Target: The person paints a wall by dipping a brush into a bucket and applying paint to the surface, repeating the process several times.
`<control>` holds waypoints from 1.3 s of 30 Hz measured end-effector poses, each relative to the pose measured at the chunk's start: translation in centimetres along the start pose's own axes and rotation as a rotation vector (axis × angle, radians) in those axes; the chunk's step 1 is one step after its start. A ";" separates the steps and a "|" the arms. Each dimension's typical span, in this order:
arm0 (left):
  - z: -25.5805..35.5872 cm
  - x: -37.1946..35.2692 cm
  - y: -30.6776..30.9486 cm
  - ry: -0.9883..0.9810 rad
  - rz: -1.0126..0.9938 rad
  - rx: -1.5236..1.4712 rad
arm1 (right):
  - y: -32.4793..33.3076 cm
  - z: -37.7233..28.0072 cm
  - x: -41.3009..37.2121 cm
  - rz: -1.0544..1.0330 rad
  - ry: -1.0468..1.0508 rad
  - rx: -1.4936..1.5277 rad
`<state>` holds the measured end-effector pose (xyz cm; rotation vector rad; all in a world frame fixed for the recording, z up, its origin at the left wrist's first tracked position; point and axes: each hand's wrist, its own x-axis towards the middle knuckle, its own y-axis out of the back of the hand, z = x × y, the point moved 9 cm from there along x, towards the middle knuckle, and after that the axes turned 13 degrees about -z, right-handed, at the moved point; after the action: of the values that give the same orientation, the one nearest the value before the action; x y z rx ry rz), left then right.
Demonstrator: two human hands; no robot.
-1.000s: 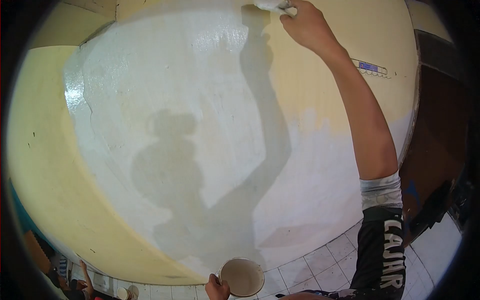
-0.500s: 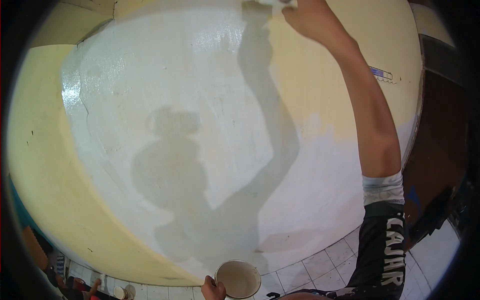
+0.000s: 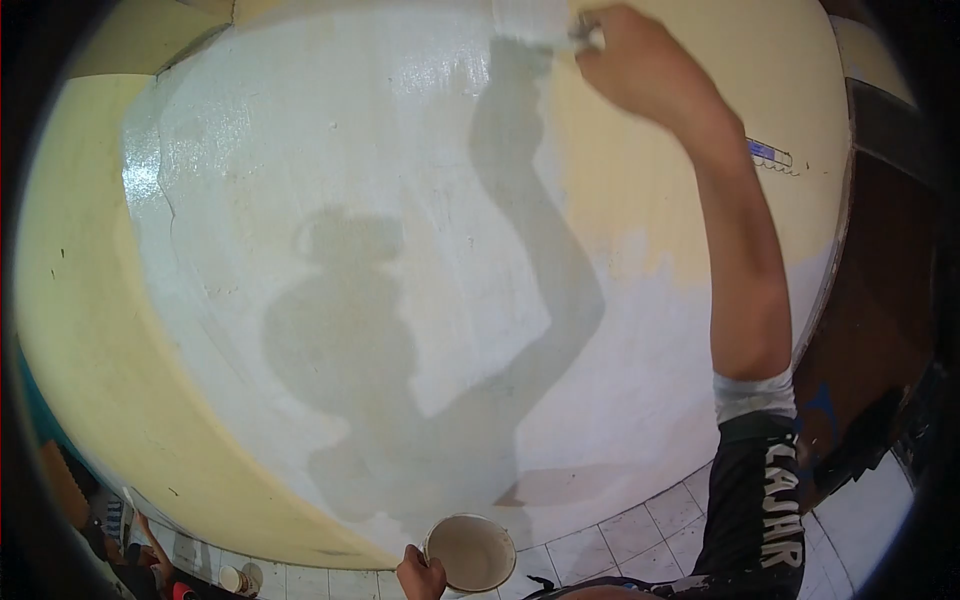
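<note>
My right hand (image 3: 640, 75) is raised high against the wall (image 3: 440, 170), its fingers closed round the handle of a wide paintbrush (image 3: 535, 22). The brush's pale head touches or nearly touches the wall at the top of the view. Wet white paint shines over the middle of the wall, and bare yellow shows to the right of the brush. Low in the view, my left hand (image 3: 420, 575) grips the rim of a round paint bucket (image 3: 470, 553). Inside the bucket the contents look pale; their level is hard to make out.
White floor tiles (image 3: 600, 550) run along the wall's foot. At the lower left another person's arm (image 3: 153, 545) reaches up, near a small white pot (image 3: 232, 579). A dark brown door-like panel (image 3: 885, 270) stands on the right. My shadow falls across the wall.
My right hand and the paintbrush have come lower on the wall, bringing more of the brush into view. The bucket has shifted slightly left and up. The other person's arm is raised higher.
</note>
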<state>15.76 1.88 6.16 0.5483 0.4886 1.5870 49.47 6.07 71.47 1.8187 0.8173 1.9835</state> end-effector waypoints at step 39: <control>-4.0 0.6 0.6 0.091 0.009 0.066 | -6.3 2.2 -12.9 -0.136 -0.089 0.105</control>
<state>12.86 2.47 3.40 0.5302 0.6102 1.6135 52.46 3.76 57.38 1.8416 1.0055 1.7934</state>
